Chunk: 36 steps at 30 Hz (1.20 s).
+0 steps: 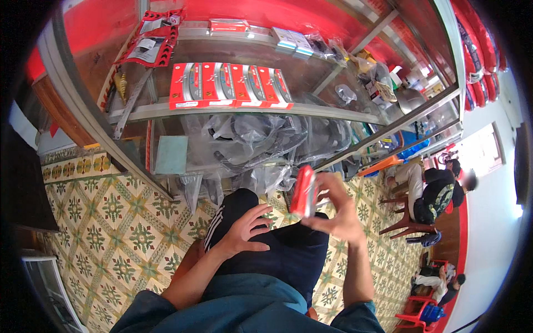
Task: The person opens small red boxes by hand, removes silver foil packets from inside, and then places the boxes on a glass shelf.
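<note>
My right hand (pixel 337 212) grips a red and silver cardboard box (pixel 303 190) above my lap, thumb below and fingers behind it. To the left of it hovers my left hand (pixel 247 233), holding nothing, its fingers spread towards the box. Before me, several similar red boxes (pixel 216 85) lie side by side at the front edge of a glass shelf (pixel 325 109) in a metal-framed display case. One more red box (pixel 228 26) sits farther back on the case.
Red parcel bags (pixel 148 45) and a steel ruler (pixel 132 102) lie at the left. Plastic-wrapped black parts (pixel 262 133) fill the lower shelf beside a pale green booklet (pixel 171 154). At right, a person (pixel 433 195) sits on a brown chair (pixel 402 218); others sit farther off.
</note>
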Each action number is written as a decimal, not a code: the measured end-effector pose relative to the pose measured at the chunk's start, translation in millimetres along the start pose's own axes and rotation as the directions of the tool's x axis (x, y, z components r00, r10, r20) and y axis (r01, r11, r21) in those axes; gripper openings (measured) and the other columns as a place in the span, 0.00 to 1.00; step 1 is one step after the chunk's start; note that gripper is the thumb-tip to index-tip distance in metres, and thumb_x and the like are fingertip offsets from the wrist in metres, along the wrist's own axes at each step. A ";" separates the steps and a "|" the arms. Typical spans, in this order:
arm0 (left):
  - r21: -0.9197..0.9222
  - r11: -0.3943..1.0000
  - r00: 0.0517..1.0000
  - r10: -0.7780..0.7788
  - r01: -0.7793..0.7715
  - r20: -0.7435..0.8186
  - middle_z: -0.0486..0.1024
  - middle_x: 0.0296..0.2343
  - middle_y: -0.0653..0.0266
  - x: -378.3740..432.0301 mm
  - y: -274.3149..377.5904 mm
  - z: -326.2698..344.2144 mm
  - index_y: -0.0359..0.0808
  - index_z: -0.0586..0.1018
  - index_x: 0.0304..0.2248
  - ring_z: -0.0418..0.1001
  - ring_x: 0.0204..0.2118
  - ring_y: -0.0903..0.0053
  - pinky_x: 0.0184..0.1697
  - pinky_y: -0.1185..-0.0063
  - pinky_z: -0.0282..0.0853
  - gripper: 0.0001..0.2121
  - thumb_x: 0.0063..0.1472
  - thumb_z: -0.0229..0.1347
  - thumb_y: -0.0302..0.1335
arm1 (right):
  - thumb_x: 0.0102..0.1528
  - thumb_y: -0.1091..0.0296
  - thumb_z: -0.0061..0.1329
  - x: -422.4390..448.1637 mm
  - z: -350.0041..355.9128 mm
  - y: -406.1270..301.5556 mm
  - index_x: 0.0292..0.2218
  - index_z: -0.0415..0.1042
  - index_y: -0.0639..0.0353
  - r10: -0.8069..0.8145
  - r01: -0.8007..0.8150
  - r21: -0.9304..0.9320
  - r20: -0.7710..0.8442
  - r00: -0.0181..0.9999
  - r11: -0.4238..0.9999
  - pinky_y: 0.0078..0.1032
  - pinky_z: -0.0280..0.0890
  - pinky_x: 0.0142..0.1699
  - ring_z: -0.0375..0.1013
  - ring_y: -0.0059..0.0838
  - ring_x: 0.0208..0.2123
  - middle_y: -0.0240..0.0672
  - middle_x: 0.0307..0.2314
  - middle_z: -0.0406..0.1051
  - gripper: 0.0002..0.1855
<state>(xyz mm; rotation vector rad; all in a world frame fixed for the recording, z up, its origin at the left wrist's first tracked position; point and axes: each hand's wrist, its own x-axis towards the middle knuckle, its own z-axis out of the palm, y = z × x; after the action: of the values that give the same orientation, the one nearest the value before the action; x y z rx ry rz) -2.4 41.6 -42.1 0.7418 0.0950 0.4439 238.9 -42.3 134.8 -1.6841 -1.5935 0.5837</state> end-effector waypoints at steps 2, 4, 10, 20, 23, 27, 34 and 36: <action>0.109 0.993 0.999 -0.048 0.049 -0.010 0.56 0.66 0.59 0.3 3.6 0.3 0.37 0.52 0.69 0.62 0.65 0.66 0.67 0.64 0.62 0.56 0.45 0.76 0.24 | 0.37 0.72 0.73 23.9 -18.3 -9.6 0.61 0.65 0.64 -0.013 0.011 -0.024 -0.103 0.995 1.000 0.27 0.70 0.46 0.72 0.26 0.42 0.37 0.52 0.66 0.50; 0.189 0.981 0.998 -0.055 0.052 0.009 0.58 0.66 0.59 -0.5 -0.3 -2.1 0.36 0.54 0.69 0.62 0.65 0.66 0.67 0.64 0.62 0.54 0.46 0.75 0.24 | 0.37 0.75 0.72 48.4 -38.5 -11.0 0.63 0.63 0.66 -0.079 0.066 -0.073 -0.193 0.978 0.995 0.24 0.68 0.45 0.72 0.24 0.41 0.34 0.46 0.69 0.53; 0.364 0.929 0.995 -0.092 0.070 0.044 0.62 0.63 0.60 -0.5 -5.8 2.2 0.34 0.61 0.66 0.63 0.64 0.67 0.66 0.64 0.64 0.47 0.49 0.75 0.24 | 0.39 0.72 0.72 141.2 -81.5 -20.3 0.64 0.62 0.68 -0.112 0.075 -0.204 -0.177 0.978 0.976 0.21 0.65 0.43 0.69 0.21 0.39 0.32 0.41 0.70 0.53; 0.502 0.864 0.995 -0.073 0.032 0.062 0.63 0.64 0.60 -0.4 -9.6 -8.0 0.34 0.67 0.63 0.64 0.64 0.67 0.66 0.64 0.65 0.42 0.51 0.75 0.29 | 0.41 0.61 0.72 223.3 -82.2 -6.8 0.65 0.65 0.53 -0.045 0.098 -0.293 0.184 0.982 0.951 0.22 0.50 0.35 0.56 0.20 0.28 0.22 0.27 0.59 0.51; 0.526 0.850 0.996 -0.076 0.040 0.047 0.64 0.63 0.60 -0.4 -9.0 -8.7 0.35 0.67 0.63 0.65 0.64 0.67 0.66 0.64 0.65 0.42 0.51 0.74 0.31 | 0.42 0.62 0.72 227.5 -80.6 -12.9 0.65 0.65 0.53 -0.019 0.087 -0.294 0.227 0.974 0.952 0.22 0.50 0.36 0.55 0.19 0.29 0.23 0.27 0.57 0.51; 0.547 0.834 0.992 -0.115 0.073 0.043 0.65 0.63 0.60 0.1 -7.5 -1.1 0.35 0.67 0.63 0.65 0.63 0.67 0.65 0.63 0.65 0.42 0.51 0.74 0.33 | 0.42 0.59 0.73 227.9 -82.7 0.7 0.66 0.64 0.50 -0.099 0.159 -0.222 0.256 0.961 0.962 0.25 0.57 0.40 0.59 0.22 0.34 0.28 0.38 0.71 0.53; 0.618 0.781 0.990 -0.139 0.091 0.030 0.66 0.62 0.60 0.5 -12.6 2.5 0.35 0.69 0.62 0.65 0.64 0.70 0.65 0.67 0.65 0.40 0.53 0.74 0.33 | 0.43 0.47 0.73 214.5 -84.4 -2.6 0.68 0.60 0.44 -0.067 0.145 -0.313 0.248 0.966 0.939 0.35 0.61 0.62 0.69 0.41 0.55 0.46 0.53 0.73 0.57; 0.629 0.770 0.989 -0.145 0.104 0.014 0.66 0.62 0.59 0.6 -13.6 3.2 0.34 0.70 0.61 0.65 0.63 0.71 0.65 0.68 0.65 0.38 0.53 0.73 0.33 | 0.45 0.47 0.72 207.9 -86.7 -6.1 0.68 0.60 0.44 -0.061 0.106 -0.266 0.171 0.983 0.958 0.32 0.63 0.58 0.68 0.39 0.54 0.47 0.52 0.73 0.54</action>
<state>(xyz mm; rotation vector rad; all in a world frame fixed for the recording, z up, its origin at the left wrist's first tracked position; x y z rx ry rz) 3.7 31.0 -48.9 1.4054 0.2421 0.2534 326.8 143.8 226.5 -1.7939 -1.9265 0.4833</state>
